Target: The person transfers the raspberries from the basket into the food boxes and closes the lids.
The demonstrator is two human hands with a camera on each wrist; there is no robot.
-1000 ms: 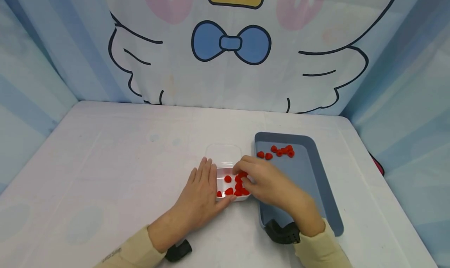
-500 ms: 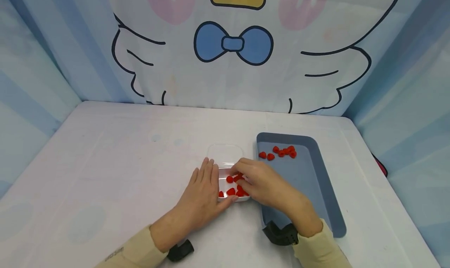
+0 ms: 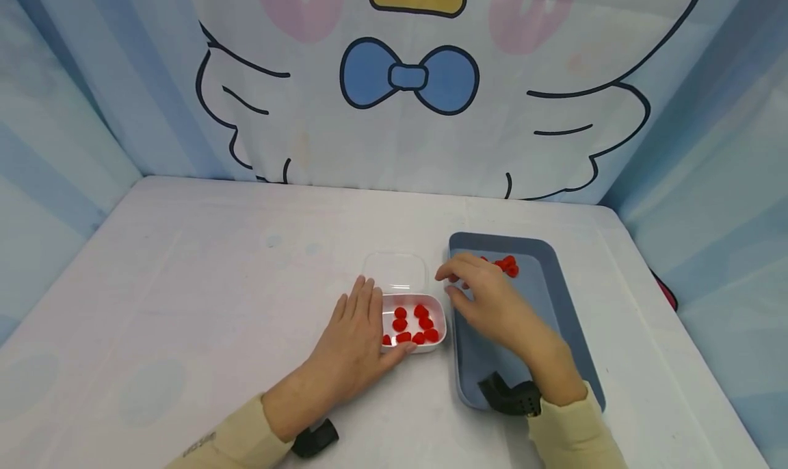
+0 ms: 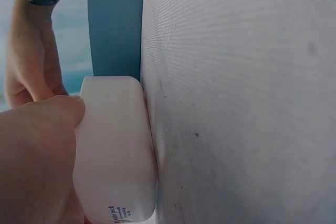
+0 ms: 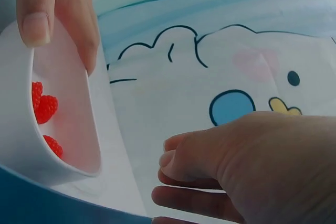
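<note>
White tabletop (image 3: 246, 264) meets a cartoon backdrop (image 3: 406, 141). Only the left wrist view shows printing (image 4: 119, 213) on the white box (image 4: 115, 145). Left hand (image 3: 347, 349), fingers straight, lies against its left side; right hand (image 3: 492, 305), fingers bent, narrowly gapped from the thumb, hovers over the blue-grey tray (image 3: 544, 298), partly hiding red berries (image 3: 508, 265).

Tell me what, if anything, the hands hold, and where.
Nothing is visibly gripped: the left hand braces the white container, fingers along its left side, thumb at the near rim; the right hand shows nothing pinched.
</note>
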